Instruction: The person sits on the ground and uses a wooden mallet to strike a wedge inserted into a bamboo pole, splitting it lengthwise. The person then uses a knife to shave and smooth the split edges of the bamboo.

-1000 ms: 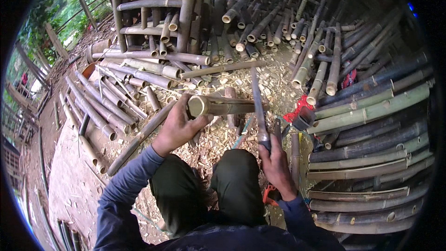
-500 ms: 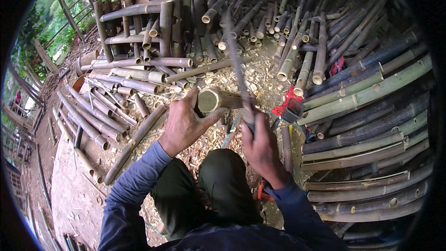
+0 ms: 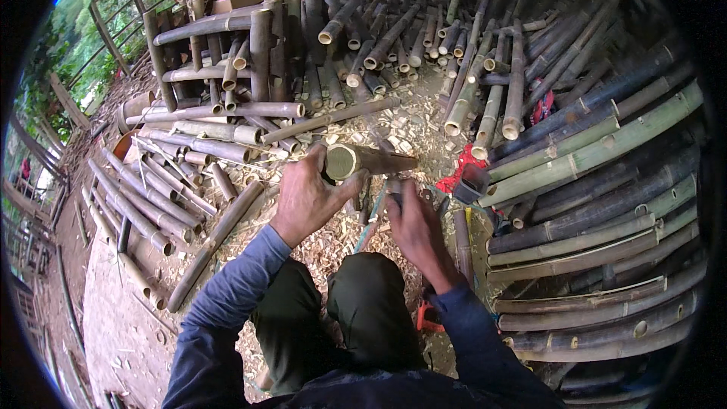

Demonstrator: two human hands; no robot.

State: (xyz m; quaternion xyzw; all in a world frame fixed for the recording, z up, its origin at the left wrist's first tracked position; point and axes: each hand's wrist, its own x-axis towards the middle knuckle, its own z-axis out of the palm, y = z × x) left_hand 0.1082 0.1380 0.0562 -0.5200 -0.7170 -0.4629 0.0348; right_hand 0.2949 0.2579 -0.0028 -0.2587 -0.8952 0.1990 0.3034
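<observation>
A short bamboo piece [image 3: 379, 159] with a greenish cut end lies across the space in front of my knees. My left hand [image 3: 310, 197] is closed around its left end, with the thumb along the near side below the cut face. My right hand [image 3: 419, 231] is wrapped round the dark handle of a machete [image 3: 393, 188], just below the bamboo's right part. Motion blurs the machete's blade, so I cannot tell whether it touches the bamboo. Pale wood chips [image 3: 333, 238] cover the ground beneath both hands.
Bamboo poles [image 3: 144, 208] lie in a heap at left. Long split bamboo lengths [image 3: 583, 238] are stacked at right. A bamboo frame [image 3: 260, 53] stands at the back among cut tubes. Beside my right hand are a red item [image 3: 454, 174] and a dark box [image 3: 475, 179]; an orange-red handle [image 3: 429, 316] lies nearer.
The machete's long blade stood raised and visible earlier; now it is a faint blur. My right hand has turned and shifted slightly down. The left hand keeps hold of the bamboo.
</observation>
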